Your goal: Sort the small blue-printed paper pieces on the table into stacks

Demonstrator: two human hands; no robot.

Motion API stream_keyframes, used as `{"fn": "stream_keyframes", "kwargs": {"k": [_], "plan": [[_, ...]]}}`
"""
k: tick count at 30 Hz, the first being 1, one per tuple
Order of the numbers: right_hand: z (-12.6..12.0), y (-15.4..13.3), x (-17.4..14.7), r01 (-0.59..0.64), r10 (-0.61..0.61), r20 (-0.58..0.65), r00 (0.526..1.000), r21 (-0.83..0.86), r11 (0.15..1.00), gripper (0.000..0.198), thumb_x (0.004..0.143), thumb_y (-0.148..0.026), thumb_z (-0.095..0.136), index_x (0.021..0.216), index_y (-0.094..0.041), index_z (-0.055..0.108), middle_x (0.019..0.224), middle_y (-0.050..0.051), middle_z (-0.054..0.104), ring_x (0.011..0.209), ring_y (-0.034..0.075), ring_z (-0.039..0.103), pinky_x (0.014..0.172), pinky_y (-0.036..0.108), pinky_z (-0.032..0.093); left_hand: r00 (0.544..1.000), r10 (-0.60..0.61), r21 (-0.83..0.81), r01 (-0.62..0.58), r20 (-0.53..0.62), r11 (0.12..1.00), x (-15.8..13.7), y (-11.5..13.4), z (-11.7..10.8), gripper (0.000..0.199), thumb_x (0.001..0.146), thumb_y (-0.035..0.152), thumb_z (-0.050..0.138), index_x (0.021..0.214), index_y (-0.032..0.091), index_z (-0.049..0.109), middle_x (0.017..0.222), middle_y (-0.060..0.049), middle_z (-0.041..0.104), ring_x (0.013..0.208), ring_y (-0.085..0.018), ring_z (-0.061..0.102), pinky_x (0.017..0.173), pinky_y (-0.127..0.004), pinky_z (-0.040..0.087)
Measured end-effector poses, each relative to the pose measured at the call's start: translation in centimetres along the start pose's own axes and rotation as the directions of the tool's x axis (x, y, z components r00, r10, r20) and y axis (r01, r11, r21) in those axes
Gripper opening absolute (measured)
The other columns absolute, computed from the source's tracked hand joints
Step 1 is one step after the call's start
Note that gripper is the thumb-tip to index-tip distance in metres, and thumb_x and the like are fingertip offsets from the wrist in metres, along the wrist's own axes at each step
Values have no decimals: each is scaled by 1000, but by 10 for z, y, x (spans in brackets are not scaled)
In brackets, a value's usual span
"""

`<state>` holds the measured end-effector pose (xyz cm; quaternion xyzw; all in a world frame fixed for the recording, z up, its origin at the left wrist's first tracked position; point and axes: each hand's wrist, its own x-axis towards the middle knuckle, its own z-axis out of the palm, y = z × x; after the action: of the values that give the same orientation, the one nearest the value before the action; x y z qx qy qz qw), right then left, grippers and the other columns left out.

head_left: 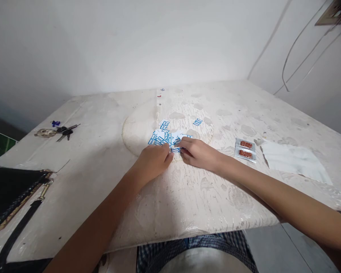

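1. Pile of blue-outlined white slips (165, 137): on the tabletop (170, 212), just beyond your L hand (154, 158) and to the far L of your R fingertips; L hand is nearer the pile's middle.
2. Small blue-marked slip (176, 150): b/w your two hands' fingertips, long axis approx. side to side.
3. L fingers: curled, thumb near index; can't tell if pinching.
4. R hand (198, 152): fingers bent toward same slip; grip unclear.
5. Lone blue-lined piece (198, 122): beyond R hand, apart from pile.
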<state>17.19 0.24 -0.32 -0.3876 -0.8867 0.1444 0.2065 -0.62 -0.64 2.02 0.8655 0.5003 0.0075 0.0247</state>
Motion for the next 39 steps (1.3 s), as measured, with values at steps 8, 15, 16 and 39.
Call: {"fn": "stream_keyframes", "kwargs": {"k": [8, 15, 16, 39], "plan": [[-1, -2, -1, -17, 17, 5, 1000, 12, 1000, 20, 80, -9, 37, 92, -12, 53, 85, 6, 51, 71, 13, 47, 62, 26, 34, 1000, -9, -106, 7, -22, 994, 3, -3, 4, 22, 86, 33, 34, 73, 19, 45, 66, 0, 58, 56, -14, 51, 49, -25, 27], [0, -1, 0, -9, 9, -5, 1000, 6, 1000, 21, 79, -8, 38, 92, -12, 53, 85, 6, 51, 71, 13, 47, 62, 25, 33, 999, -43, -105, 40, -26, 994, 5, -1, 7, 22, 85, 33, 34, 73, 19, 46, 68, 0, 59, 58, -13, 51, 49, -25, 27], [0, -1, 0, -6, 6, -7, 1000, 2, 1000, 21, 79, -8, 38, 93, -12, 53, 84, 6, 51, 71, 13, 47, 62, 25, 33, 999, -46, -98, 43, -25, 994, 6, -1, 7, 22, 85, 33, 34, 73, 19, 46, 69, 0, 59, 58, -13, 51, 49, -25, 27], [-1, -2, 0, 20, -20, 15, 1000, -15, 1000, 23, 80, -8, 36, 94, -12, 54, 86, 7, 50, 69, 13, 45, 60, 26, 31, 999, 20, -50, -18, 45, 999, 0, 2, -2, 31, 89, 31, 20, 86, 17, 47, 69, -5, 58, 58, -17, 53, 50, -28, 31]]}}
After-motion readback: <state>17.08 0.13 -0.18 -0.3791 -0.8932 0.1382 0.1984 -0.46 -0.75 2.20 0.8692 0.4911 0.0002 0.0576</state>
